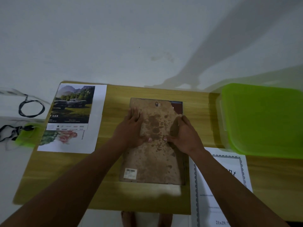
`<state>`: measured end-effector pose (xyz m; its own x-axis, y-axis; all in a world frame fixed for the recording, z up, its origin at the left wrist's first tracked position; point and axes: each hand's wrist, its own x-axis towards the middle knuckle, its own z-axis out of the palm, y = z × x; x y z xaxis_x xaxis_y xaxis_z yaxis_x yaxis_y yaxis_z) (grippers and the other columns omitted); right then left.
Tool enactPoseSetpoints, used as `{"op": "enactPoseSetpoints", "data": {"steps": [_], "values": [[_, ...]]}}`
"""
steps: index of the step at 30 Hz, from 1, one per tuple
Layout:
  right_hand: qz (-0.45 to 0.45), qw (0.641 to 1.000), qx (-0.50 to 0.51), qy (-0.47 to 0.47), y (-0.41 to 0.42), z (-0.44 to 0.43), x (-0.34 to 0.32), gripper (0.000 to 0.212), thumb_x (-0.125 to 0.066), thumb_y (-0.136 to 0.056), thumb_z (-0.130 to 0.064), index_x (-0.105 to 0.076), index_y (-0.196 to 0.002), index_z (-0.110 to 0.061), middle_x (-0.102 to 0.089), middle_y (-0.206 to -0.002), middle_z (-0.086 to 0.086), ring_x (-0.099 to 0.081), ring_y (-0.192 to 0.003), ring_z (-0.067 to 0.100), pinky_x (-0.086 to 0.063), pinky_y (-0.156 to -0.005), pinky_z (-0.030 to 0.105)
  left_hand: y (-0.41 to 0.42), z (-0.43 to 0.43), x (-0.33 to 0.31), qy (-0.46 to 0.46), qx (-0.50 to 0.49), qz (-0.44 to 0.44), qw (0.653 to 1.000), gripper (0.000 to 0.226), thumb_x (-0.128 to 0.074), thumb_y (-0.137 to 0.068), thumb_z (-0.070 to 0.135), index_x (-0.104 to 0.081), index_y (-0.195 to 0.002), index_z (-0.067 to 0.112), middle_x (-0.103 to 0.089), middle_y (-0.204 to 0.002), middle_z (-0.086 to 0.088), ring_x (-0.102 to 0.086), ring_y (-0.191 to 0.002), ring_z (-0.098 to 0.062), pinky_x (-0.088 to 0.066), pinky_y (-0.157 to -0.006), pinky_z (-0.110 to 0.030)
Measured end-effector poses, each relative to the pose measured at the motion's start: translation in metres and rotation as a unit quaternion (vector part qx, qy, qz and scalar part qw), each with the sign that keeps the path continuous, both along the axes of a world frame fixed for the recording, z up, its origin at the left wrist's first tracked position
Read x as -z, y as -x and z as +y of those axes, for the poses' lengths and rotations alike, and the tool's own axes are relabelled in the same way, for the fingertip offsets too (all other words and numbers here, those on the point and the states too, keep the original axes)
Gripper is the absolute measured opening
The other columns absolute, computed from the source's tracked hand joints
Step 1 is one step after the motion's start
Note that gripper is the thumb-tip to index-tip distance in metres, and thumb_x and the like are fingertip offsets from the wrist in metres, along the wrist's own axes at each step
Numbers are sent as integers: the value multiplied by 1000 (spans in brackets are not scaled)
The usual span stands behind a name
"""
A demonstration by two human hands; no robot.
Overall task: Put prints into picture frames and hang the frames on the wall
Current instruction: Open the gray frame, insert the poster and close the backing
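Fingers (pixel 135 114) rest on frame back (pixel 152 161), upper half.

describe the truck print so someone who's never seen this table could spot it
On the wooden table, look at the far left corner, left of the face-down frame. The truck print tops the papers there. It alone shows two pickups on grass below mountains; the sheet beneath shows flowers.

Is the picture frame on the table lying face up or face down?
Face down: the picture frame shows its stained backing board, hanger hook and barcode sticker; left hand and right hand rest on it.
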<state>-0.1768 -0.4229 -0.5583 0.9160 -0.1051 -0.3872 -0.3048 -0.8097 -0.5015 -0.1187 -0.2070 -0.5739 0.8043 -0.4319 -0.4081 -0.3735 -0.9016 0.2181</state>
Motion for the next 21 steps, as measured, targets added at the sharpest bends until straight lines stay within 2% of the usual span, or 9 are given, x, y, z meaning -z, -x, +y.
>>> {"op": "enactPoseSetpoints", "data": {"steps": [3,5,10,14,17,19,21], "values": [[-3,1000,-20,16,0,3,0,93,-84,-71,-46,-37,-141,-6,-26,-154,6,-49,-130,30,-46,-101,40,0,1,-1,-33,35,-29,998,116,-43,-77,80,5,-153,7,12,-160,-19,15,-147,-32,2,-119,-43],[-3,999,-31,27,-1,5,0,90,-84,-73,-45,-37,-138,-5,-26,-152,7,-53,-124,32,-48,-97,41,1,1,0,-47,53,-41,997,114,-37,-80,81,6,-153,4,12,-160,-21,15,-148,-32,8,-119,-42],[2,996,-52,68,-5,6,1,96,-83,-73,-48,-35,-142,-1,-25,-152,14,-57,-119,36,-48,-95,41,-1,-5,1,-67,69,-38,995,112,-34,-83,78,7,-151,-1,11,-158,-28,12,-147,-36,4,-121,-43],[4,997,-54,62,-2,6,5,100,-82,-75,-47,-29,-146,-1,-21,-156,15,-54,-124,38,-49,-98,45,9,-2,10,-56,52,-41,996,106,-28,-86,76,12,-151,3,18,-158,-24,20,-146,-33,9,-120,-44],[-15,995,-71,68,2,5,6,94,-78,-80,-45,-28,-148,-4,-14,-159,16,-42,-135,41,-44,-106,48,7,-2,6,-42,38,-40,998,108,-35,-83,78,9,-153,7,15,-160,-19,16,-147,-31,4,-120,-50],[-26,990,-113,80,2,3,4,91,-73,-84,-47,-26,-151,-7,-9,-162,15,-19,-147,40,-29,-116,53,4,0,3,-24,22,-41,999,114,-43,-77,81,3,-154,10,11,-161,-15,12,-148,-30,0,-119,-54],[4,983,-163,90,1,0,4,109,-71,-81,-58,-11,-156,-6,2,-165,13,2,-152,33,-13,-122,54,-1,-1,2,-20,25,-22,999,119,-46,-74,82,5,-154,10,14,-161,-14,13,-148,-29,-2,-119,-55]]}}
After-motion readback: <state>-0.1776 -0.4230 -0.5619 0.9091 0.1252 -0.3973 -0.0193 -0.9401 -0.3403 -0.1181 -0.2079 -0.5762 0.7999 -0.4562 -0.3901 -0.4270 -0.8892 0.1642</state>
